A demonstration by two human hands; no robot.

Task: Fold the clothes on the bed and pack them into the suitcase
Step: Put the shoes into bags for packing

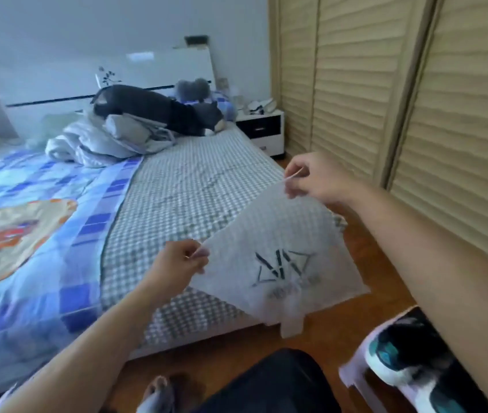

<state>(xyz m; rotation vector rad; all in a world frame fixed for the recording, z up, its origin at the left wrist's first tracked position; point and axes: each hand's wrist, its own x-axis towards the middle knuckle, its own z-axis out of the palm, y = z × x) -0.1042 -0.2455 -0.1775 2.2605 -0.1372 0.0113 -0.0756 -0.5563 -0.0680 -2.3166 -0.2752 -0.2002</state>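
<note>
A thin white see-through piece of fabric (278, 251) with a dark printed logo hangs stretched in the air over the near corner of the bed (183, 186). My left hand (181, 262) pinches its lower left edge. My right hand (306, 177) pinches its upper right corner, farther away. A pile of crumpled light clothes (108, 141) lies near the head of the bed, with a dark garment (153, 110) draped behind it. No suitcase shows in this view.
A blue patterned quilt (28, 204) covers the bed's left side; the right side shows a grey checked sheet. Slatted wooden wardrobe doors (415, 99) line the right wall. A nightstand (262, 129) stands by the headboard. Sneakers on a white rack (400, 356) sit at lower right on the wooden floor.
</note>
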